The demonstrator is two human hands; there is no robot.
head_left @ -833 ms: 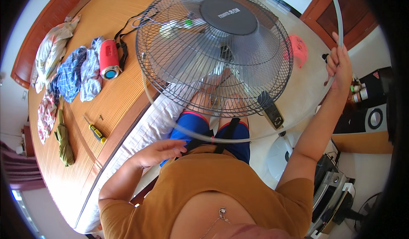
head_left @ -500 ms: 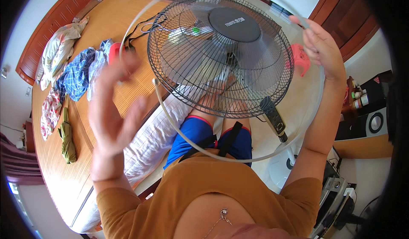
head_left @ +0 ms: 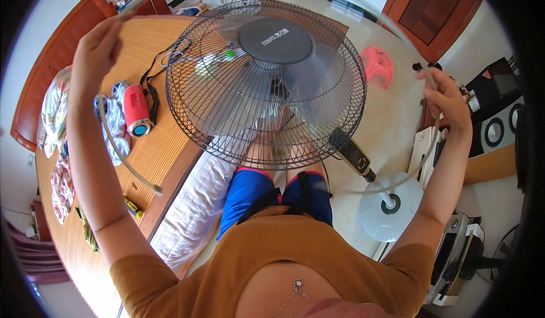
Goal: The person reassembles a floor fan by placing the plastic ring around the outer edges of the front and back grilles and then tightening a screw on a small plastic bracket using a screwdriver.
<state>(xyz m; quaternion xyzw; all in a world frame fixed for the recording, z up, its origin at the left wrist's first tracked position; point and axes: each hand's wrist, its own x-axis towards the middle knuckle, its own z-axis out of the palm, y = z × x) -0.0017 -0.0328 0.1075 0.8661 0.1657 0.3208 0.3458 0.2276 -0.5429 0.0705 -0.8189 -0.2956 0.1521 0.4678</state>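
Pinching the blurred hoop [head_left: 156, 190], it seems, the left fingers [head_left: 109, 35] have newly joined the right fingers [head_left: 440, 82].

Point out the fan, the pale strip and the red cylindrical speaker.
Fan [head_left: 276, 40], head view: its round dark hub.
Pale strip [head_left: 157, 191], head view: its lower left end.
Red cylindrical speaker [head_left: 137, 106], head view: its red side.

The top of the pale plastic ring [head_left: 113, 145] runs past the upper edge, and its lower right stretch blurs over the floor. The left hand [head_left: 97, 50] and wrist hide another piece. The left forearm covers most of a green umbrella [head_left: 88, 233] and part of a screwdriver [head_left: 134, 207]. The dark rim cuts off a black fan [head_left: 502, 247].
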